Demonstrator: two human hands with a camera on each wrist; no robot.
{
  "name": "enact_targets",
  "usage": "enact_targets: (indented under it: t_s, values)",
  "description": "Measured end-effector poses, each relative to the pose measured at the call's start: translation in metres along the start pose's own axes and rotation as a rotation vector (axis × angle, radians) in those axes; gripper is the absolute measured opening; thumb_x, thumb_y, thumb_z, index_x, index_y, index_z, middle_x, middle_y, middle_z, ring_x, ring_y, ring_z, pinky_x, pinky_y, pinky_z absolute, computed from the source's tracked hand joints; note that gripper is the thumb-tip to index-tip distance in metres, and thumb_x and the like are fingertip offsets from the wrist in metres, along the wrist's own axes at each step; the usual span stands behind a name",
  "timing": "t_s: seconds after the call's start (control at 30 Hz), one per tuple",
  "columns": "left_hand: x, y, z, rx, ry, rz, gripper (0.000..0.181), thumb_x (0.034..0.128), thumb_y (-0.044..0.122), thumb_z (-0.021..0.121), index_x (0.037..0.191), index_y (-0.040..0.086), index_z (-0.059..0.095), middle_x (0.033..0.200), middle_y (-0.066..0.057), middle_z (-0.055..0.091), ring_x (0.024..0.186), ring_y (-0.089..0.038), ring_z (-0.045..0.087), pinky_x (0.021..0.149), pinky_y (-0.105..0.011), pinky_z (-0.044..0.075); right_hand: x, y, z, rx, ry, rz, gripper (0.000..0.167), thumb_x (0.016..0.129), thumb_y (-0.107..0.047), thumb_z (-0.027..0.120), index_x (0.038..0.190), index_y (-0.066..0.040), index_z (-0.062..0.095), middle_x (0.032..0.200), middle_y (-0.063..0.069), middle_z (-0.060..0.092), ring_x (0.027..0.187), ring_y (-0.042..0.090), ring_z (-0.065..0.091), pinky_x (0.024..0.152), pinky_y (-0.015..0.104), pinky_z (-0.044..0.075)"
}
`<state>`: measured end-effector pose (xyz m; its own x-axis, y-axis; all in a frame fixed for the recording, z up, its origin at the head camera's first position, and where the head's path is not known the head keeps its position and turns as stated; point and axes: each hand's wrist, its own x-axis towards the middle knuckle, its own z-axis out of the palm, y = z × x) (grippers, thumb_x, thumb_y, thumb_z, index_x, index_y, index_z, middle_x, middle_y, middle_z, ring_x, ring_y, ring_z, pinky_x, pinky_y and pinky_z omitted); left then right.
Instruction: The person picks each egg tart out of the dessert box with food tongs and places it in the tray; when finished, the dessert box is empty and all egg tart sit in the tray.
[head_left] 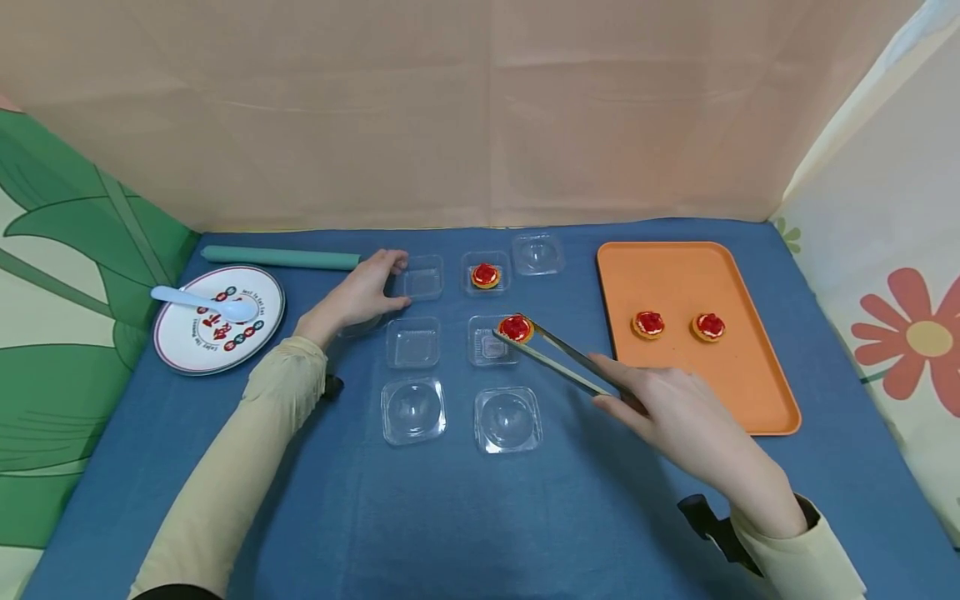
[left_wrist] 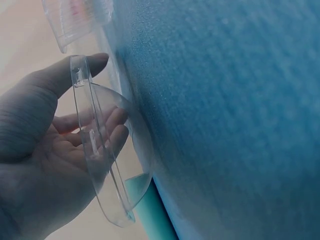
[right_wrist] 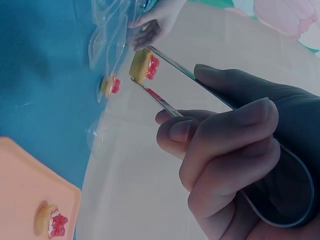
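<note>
My right hand (head_left: 667, 408) grips metal tongs (head_left: 566, 367). Their tips pinch a small tart with a red topping (head_left: 516, 327), held over the near base of a clear plastic container (head_left: 492, 346). My left hand (head_left: 360, 292) reaches to the back-left container (head_left: 422, 277), thumb and fingers spread at its left edge; whether it presses there I cannot tell. Beneath that hand lies the container's domed lid (left_wrist: 135, 145), partly hidden in the head view. Another tart (head_left: 485, 276) sits in the back-right container.
An orange tray (head_left: 757, 400) at right bears two tarts (head_left: 648, 324). Further clear containers (head_left: 413, 411) lie open mid-table. On the left are a plate (head_left: 187, 350), a pale blue spoon (head_left: 206, 302) and a green roll (head_left: 281, 257). A cloth wall (head_left: 480, 117) closes the back.
</note>
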<state>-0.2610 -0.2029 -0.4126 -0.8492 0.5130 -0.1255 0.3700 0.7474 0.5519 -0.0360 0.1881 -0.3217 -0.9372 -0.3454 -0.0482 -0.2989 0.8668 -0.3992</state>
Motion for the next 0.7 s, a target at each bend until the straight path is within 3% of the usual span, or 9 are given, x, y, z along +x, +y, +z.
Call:
enact_targets:
  t_s: [0.4, 0.7]
  values:
    - [0.000, -0.001, 0.000, 0.003, -0.002, 0.001, 0.076, 0.0990, 0.010, 0.077, 0.158, -0.012, 0.034, 0.145, -0.030, 0.049, 0.137, -0.044, 0.050, 0.117, -0.057, 0.040, -0.032, 0.012, 0.006, 0.000, 0.030, 0.051, 0.051, 0.100, -0.031, 0.079, 0.144, -0.010, 0.068, 0.063, -0.013, 0.041, 0.054, 0.002, 0.038, 0.051, 0.026, 0.034]
    - [-0.001, 0.001, 0.000, 0.006, 0.002, -0.004, 0.077, 0.0986, 0.011, 0.078, 0.158, -0.011, 0.035, 0.145, -0.030, 0.050, 0.137, -0.044, 0.051, 0.117, -0.057, 0.041, -0.056, 0.021, 0.009, 0.001, -0.001, 0.184, 0.061, 0.100, -0.035, 0.078, 0.155, -0.015, 0.060, 0.064, -0.011, 0.044, 0.056, 0.007, 0.043, 0.053, 0.028, 0.037]
